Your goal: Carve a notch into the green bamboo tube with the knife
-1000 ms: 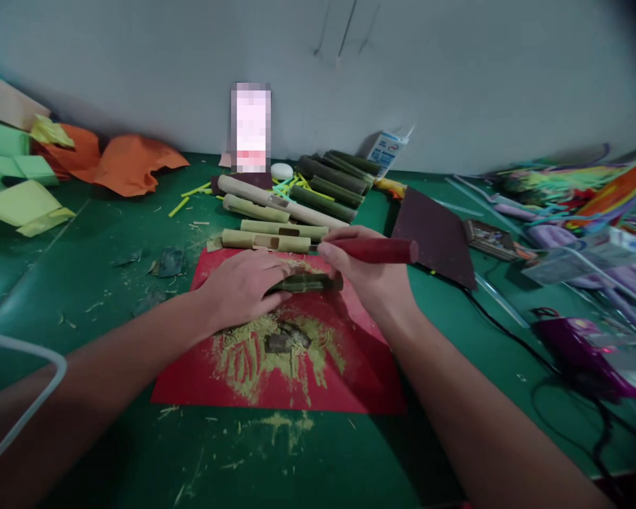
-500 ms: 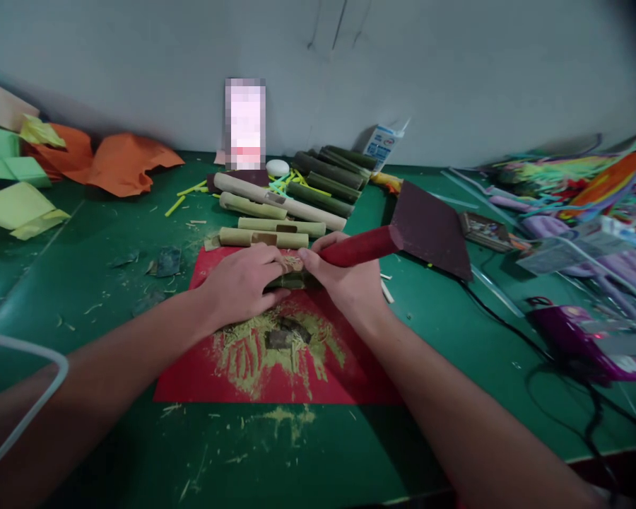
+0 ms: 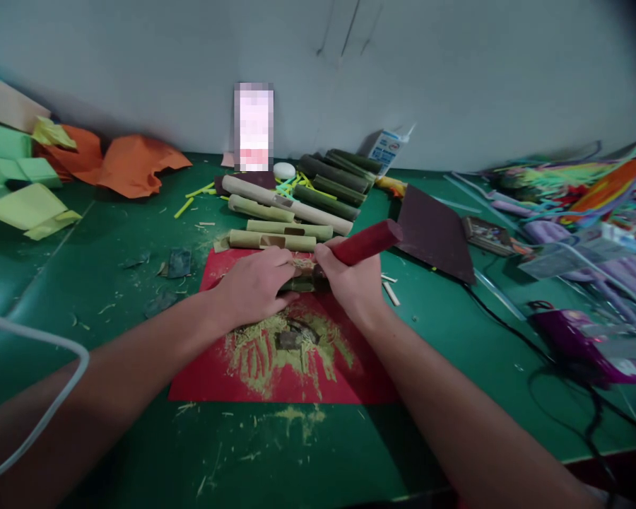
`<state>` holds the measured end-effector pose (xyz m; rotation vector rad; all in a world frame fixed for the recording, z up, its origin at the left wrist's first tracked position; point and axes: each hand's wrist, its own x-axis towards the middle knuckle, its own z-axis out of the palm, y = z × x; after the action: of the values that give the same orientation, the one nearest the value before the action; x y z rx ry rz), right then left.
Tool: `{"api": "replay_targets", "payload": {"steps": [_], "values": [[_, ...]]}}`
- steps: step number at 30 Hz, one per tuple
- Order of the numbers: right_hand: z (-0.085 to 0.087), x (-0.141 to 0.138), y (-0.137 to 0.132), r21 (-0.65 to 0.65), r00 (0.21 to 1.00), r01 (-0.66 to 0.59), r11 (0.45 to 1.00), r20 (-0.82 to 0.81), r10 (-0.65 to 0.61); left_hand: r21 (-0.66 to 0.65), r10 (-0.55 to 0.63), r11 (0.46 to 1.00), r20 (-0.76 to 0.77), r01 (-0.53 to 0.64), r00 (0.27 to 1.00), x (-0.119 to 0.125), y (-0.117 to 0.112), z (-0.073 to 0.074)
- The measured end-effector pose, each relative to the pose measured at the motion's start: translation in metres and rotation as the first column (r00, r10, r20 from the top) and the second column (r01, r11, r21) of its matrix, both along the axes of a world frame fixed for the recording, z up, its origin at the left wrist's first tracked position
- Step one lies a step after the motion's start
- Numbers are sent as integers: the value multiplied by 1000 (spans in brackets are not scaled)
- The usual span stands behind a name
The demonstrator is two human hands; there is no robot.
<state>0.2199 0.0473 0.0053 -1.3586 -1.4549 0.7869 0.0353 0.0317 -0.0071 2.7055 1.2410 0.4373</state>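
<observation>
—What do we have in our hands?
—Our right hand (image 3: 352,286) is wrapped round a red cylindrical tool handle (image 3: 368,242), its tip hidden from us. Our left hand (image 3: 257,283) grips a short green bamboo tube (image 3: 303,284) lying over a red rectangular sheet (image 3: 198,385), with pale-yellow shavings (image 3: 254,364) on its near part.
—And around that?
—We have a green tabletop (image 3: 138,452) meeting a plain grey wall (image 3: 164,63). Cut bamboo tubes (image 3: 318,215) lie just beyond the sheet.
—Can we read anything?
—We see print on a tilted blue-and-white carton (image 3: 386,150), too small to make out; the upright phone's screen (image 3: 254,127) is pixelated.
—Edges and room?
—The table's near edge shows at lower right. Green surface stretches from our right hand to a purple plastic device (image 3: 583,343), with black cables (image 3: 594,417) beside it.
</observation>
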Motion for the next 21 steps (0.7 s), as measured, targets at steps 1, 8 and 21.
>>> {"api": "replay_targets", "payload": {"steps": [1, 8, 21], "values": [[1, -1, 0, -5, 1000, 2, 1000, 0, -2, 1, -1, 1000, 3, 1, 1000, 0, 0, -1], [0, -6, 3, -62, 999, 28, 998, 44, -25, -5, -3, 1000, 11, 3, 1000, 0, 4, -2], [-9, -15, 12, -51, 996, 74, 996, 56, -72, -58, 24, 998, 112, -18, 993, 1, 6, -10]]}}
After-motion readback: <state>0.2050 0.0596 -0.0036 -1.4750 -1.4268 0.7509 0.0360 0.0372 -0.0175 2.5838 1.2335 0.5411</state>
